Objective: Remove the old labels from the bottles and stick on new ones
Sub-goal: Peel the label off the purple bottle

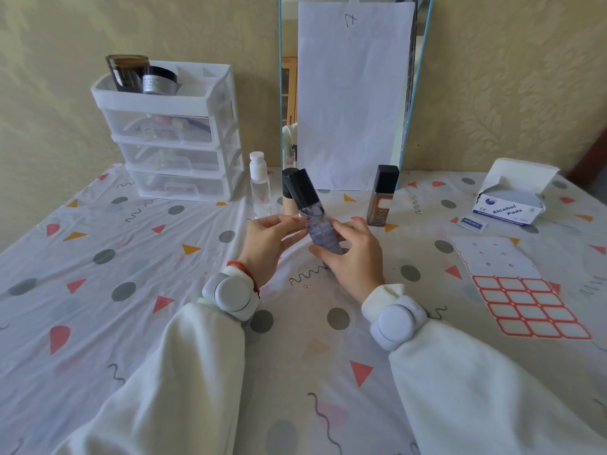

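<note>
I have the black-capped bottle [313, 215] lifted above the middle of the worktop [131, 257], tilted with its cap toward the far edge. My right hand [353, 254] wraps the lower body, fingers curled round it; my left hand [267, 246] pinches at the printed label's [317, 226] left edge, thumb and fingertips closed there. I judge this is the peel of the old label. To do it well I would keep the right hand's hold firm and low, lift one corner first, then pull slowly and flat along the bottle so the label comes off whole. The sheet of red-bordered stickers [528, 307] waits toward the right edge, the alcohol pads box [507, 205] beyond it for residue.
</note>
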`<state>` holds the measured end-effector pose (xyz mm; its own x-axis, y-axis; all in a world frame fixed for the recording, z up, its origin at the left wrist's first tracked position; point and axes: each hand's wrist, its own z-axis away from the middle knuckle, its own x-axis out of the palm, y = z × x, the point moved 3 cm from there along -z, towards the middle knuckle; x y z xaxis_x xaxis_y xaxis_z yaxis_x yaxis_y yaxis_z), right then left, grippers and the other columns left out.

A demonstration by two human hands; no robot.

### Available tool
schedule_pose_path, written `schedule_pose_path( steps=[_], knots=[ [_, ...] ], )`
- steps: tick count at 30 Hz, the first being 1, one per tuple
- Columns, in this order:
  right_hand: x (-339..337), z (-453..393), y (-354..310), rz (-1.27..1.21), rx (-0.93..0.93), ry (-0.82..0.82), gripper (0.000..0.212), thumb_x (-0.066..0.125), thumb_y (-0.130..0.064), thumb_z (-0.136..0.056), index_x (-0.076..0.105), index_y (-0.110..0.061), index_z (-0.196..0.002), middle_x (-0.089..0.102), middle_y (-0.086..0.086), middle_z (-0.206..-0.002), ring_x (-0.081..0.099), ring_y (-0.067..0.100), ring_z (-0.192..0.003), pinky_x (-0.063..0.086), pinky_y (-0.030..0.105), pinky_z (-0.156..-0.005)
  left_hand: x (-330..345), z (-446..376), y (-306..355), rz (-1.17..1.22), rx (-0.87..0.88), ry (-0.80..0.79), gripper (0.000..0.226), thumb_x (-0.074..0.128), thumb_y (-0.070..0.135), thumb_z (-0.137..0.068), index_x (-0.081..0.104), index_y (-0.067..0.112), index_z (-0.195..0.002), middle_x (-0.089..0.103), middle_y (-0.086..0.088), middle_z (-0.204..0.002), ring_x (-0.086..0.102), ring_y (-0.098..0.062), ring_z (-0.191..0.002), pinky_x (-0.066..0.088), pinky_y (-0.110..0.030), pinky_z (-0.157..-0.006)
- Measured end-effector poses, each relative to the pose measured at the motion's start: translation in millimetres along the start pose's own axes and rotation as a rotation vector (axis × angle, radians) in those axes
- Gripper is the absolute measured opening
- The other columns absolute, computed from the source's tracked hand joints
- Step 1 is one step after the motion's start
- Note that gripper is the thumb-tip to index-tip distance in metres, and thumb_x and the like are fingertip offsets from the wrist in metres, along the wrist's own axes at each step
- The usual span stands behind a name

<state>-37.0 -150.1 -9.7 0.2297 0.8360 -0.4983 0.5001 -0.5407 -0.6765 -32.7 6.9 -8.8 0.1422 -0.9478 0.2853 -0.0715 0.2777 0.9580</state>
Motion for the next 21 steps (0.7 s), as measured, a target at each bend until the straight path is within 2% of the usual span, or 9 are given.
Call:
schedule_pose_path(
  steps=[9, 13, 16, 18, 19, 21],
  knots=[
    [1.7, -0.6, 2.0, -0.038, 0.011, -0.009, 0.055, 0.080, -0.033, -0.074, 0.064, -0.016, -0.124, 0.061, 0.003, -0.099, 0.049, 0.007, -0.089, 0.042, 0.019, -0.076, -3.3, -2.9, -1.4, -0.004, 0.009, 0.043, 0.013, 0.064, 0.005, -0.087, 0.069, -0.006, -0.082, 0.074, -0.014, -0.087, 0.072, -0.025, -0.088, 0.057, -0.025, -0.074],
    [1.8, -0.5, 3.0, -0.065, 0.028, -0.014, 0.056, 0.080, -0.033, -0.074, 0.064, -0.015, -0.125, 0.064, 0.004, -0.102, 0.055, 0.011, -0.090, 0.046, 0.021, -0.079, -4.9, -3.9, -3.6, -0.009, -0.005, 0.061, 0.013, 0.065, 0.006, -0.086, 0.069, -0.007, -0.084, 0.075, -0.012, -0.085, 0.072, -0.021, -0.085, 0.057, -0.023, -0.073],
    [2.1, -0.7, 3.8, -0.073, 0.027, -0.019, 0.055, 0.080, -0.033, -0.075, 0.064, -0.015, -0.125, 0.066, 0.005, -0.103, 0.056, 0.011, -0.092, 0.043, 0.012, -0.080, -6.5, -4.1, -3.8, -0.014, 0.004, 0.070, 0.011, 0.065, 0.005, -0.085, 0.070, -0.004, -0.081, 0.074, -0.012, -0.084, 0.071, -0.020, -0.084, 0.057, -0.025, -0.076],
    [2.5, -1.0, 3.8, -0.078, 0.029, -0.023, 0.055, 0.080, -0.032, -0.075, 0.064, -0.015, -0.124, 0.066, 0.006, -0.103, 0.057, 0.012, -0.092, 0.045, 0.016, -0.081, -7.0, -3.8, -4.2, -0.022, 0.011, 0.076, 0.011, 0.065, 0.006, -0.084, 0.070, -0.003, -0.080, 0.074, -0.013, -0.084, 0.071, -0.021, -0.085, 0.058, -0.027, -0.079],
    [2.7, -1.0, 3.3, -0.078, 0.030, -0.023, 0.054, 0.080, -0.032, -0.075, 0.064, -0.014, -0.124, 0.066, 0.006, -0.104, 0.057, 0.012, -0.092, 0.047, 0.019, -0.081, -6.7, -3.2, -3.8, -0.021, 0.015, 0.074, 0.010, 0.065, 0.006, -0.084, 0.070, -0.003, -0.080, 0.074, -0.013, -0.084, 0.071, -0.022, -0.085, 0.057, -0.028, -0.079],
    [2.5, -0.6, 1.8, -0.069, 0.015, -0.016, 0.050, 0.079, -0.032, -0.076, 0.066, -0.014, -0.120, 0.066, 0.006, -0.101, 0.054, 0.010, -0.090, 0.045, 0.015, -0.077, -5.1, -1.9, -2.7, 0.007, 0.026, 0.050, 0.009, 0.065, 0.004, -0.085, 0.069, -0.002, -0.081, 0.073, -0.013, -0.084, 0.071, -0.023, -0.086, 0.057, -0.027, -0.077]
  ],
)
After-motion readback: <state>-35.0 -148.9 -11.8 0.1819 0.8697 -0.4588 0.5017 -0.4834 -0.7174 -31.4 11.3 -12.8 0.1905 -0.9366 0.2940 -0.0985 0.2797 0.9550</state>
